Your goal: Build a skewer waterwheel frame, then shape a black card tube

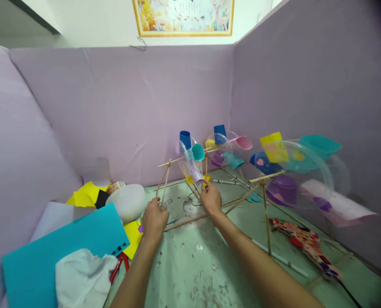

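Note:
A small water-wheel model (190, 160) of thin wooden sticks stands on the green table (196, 265), with a clear plastic disc and blue and teal paper cups on its axle. My left hand (153, 220) is closed on the left stick leg of its frame. My right hand (210, 199) pinches the foot of the right stick support under the wheel. Behind it stands a second wheel model (227, 147). A larger one (293, 169) with yellow, teal and purple cups stands at the right.
Teal paper sheet (65, 248), white cloth (81, 278), red-handled scissors (118, 265), yellow paper (84, 194) and a white rounded object (129, 201) lie at the left. A patterned colourful item (305, 244) lies at the right. Lilac partition walls (113, 111) enclose the table on three sides.

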### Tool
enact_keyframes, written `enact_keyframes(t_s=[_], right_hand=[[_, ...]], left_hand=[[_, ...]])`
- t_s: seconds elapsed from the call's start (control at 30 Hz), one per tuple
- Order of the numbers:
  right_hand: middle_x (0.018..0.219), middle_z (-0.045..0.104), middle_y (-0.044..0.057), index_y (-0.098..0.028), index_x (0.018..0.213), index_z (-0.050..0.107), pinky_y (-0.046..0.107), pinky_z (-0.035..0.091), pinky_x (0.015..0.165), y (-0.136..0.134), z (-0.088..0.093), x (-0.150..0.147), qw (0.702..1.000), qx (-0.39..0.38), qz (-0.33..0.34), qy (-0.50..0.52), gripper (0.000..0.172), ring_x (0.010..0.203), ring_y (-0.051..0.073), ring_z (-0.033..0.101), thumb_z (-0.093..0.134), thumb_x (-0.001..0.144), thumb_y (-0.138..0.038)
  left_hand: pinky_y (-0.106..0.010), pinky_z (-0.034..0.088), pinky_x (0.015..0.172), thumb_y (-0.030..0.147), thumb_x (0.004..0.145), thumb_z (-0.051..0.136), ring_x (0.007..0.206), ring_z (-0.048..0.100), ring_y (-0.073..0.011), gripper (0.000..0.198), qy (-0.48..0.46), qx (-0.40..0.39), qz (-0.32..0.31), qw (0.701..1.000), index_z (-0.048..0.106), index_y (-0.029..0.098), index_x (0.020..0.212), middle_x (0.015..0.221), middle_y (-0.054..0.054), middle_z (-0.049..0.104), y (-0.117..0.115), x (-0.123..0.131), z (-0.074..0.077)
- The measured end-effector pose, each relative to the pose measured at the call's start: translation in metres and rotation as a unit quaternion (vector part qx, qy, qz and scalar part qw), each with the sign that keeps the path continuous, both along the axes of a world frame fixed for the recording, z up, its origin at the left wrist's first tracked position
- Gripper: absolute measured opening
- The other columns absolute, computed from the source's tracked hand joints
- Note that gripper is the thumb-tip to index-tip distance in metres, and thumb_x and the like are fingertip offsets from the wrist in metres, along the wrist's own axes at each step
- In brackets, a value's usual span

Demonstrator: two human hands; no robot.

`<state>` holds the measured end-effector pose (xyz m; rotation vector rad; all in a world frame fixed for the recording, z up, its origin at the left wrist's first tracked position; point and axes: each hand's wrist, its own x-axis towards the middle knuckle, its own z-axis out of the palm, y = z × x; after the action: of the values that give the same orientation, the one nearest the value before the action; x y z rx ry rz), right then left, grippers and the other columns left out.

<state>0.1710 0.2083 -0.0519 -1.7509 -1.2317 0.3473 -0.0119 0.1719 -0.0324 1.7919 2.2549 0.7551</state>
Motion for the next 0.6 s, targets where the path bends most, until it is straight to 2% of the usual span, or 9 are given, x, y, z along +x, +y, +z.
enact_keyframes(t_s=[0.13,0.37,0.6], right_hand=[[0.090,0.069,0.012,-0.016,0.108,0.064,0.030,0.042,0.068,0.005,-0.006,-0.001,0.999,-0.033,-0.003,-0.034,0.033,0.083,0.024,0.063,0.044,0.083,-0.026],[0.089,0.071,0.008,-0.021,0.104,0.066,0.026,0.039,0.067,0.006,-0.013,-0.006,0.995,-0.030,0.032,-0.095,0.030,0.081,0.020,0.063,0.044,0.086,-0.030],[0.089,0.071,0.008,-0.021,0.103,0.067,0.027,0.038,0.066,0.006,-0.011,-0.009,0.991,-0.043,0.039,-0.119,0.031,0.081,0.021,0.063,0.043,0.087,-0.030]], left_hand=[[-0.032,0.042,0.071,0.034,0.081,0.045,0.099,0.060,-0.0268,0.038,0.005,-0.007,-0.010,1.000,0.057,0.021,0.114,0.105,-0.009,0.067,0.010,-0.004,-0.005],[-0.029,0.036,0.062,0.034,0.085,0.038,0.083,0.063,-0.0244,0.031,0.020,0.004,-0.006,1.000,0.066,0.020,0.089,0.089,-0.012,0.070,0.016,-0.012,-0.012],[-0.028,0.035,0.062,0.034,0.085,0.038,0.081,0.062,-0.0223,0.031,0.023,0.005,-0.005,1.000,0.066,0.019,0.086,0.085,-0.011,0.070,0.019,-0.018,-0.017]])
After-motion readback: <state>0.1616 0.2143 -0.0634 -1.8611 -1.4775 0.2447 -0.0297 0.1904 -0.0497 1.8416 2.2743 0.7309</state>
